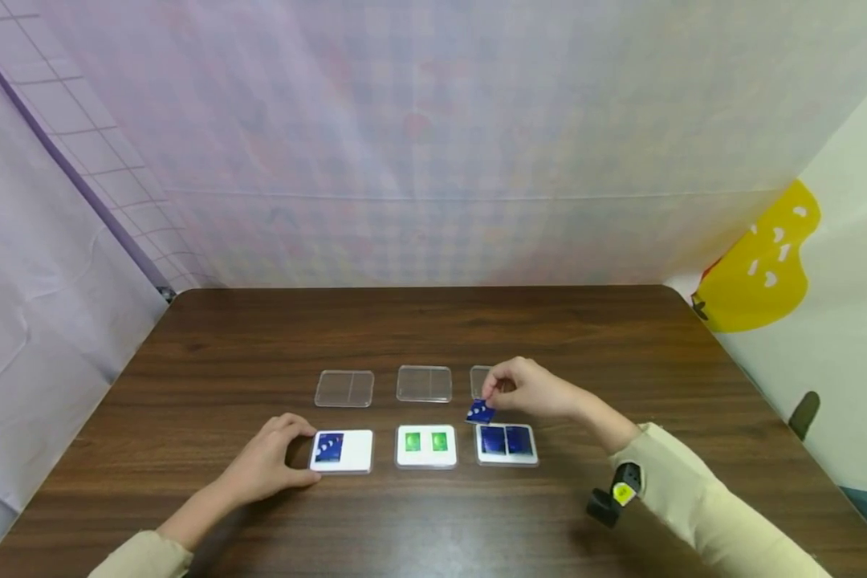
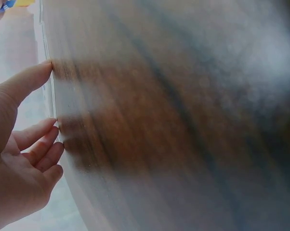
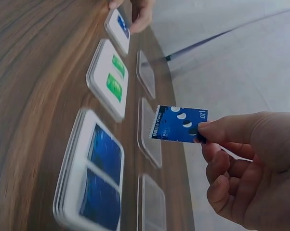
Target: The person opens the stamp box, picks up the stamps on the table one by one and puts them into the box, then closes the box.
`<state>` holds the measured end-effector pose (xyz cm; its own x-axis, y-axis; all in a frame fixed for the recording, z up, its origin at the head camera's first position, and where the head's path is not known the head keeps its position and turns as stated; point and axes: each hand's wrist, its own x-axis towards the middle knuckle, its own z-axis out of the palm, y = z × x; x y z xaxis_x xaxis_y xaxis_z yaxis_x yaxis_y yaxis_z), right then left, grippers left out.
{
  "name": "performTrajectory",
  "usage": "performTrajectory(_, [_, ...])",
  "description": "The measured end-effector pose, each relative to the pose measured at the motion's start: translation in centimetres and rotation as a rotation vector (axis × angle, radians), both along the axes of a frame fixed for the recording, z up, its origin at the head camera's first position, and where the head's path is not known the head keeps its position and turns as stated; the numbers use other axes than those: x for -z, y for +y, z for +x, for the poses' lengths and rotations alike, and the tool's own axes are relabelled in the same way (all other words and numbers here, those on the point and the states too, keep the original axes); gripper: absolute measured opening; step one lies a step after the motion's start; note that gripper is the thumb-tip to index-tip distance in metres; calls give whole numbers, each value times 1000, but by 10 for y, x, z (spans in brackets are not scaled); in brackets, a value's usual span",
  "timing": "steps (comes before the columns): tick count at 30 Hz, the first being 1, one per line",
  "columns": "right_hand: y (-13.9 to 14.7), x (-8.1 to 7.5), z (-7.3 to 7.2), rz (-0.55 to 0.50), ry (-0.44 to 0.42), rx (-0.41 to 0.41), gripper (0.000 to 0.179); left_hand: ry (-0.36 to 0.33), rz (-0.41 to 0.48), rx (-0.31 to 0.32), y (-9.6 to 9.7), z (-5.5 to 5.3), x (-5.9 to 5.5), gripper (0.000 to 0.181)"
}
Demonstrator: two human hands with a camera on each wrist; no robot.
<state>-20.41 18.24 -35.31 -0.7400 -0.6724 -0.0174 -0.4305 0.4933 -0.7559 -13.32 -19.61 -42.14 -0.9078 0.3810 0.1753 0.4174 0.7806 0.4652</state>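
Observation:
My right hand [image 1: 531,387] pinches a blue postage stamp [image 3: 176,126] between thumb and forefinger, raised over the right-hand case. White moon-like shapes and "120" show on that stamp. Below it, the right-hand white case [image 1: 506,460] bears two dark blue stamps side by side. On the left, my left hand [image 1: 266,459] holds another white case [image 1: 358,451] at its left edge, thumb near one corner and fingers near the other. A similar blue stamp [image 1: 328,448] lies on this case's left half. In the left wrist view the case is not visible.
Between those cases lies a middle white case [image 1: 426,459] with two green stamps [image 3: 114,87]. Behind the row are clear plastic lids [image 1: 344,388], the rightmost partly covered by my right hand. The brown wooden table [image 1: 260,337] meets curtains at its back and sides.

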Motion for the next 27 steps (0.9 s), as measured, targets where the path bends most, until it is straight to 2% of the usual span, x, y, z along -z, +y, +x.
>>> performTrajectory(11, [-44, 6, -2, -46, -35, -20, 1, 5, 1, -2, 0, 0, 0, 52])
performTrajectory(21, [-97, 12, 1, -40, -21, -111, 4, -4, -1, -3, 0, -1, 0, 52])
performTrajectory(27, [-128, 18, 6, -32, -97, -129, 5, -10, -2, -4, 0, -1, -1, 51])
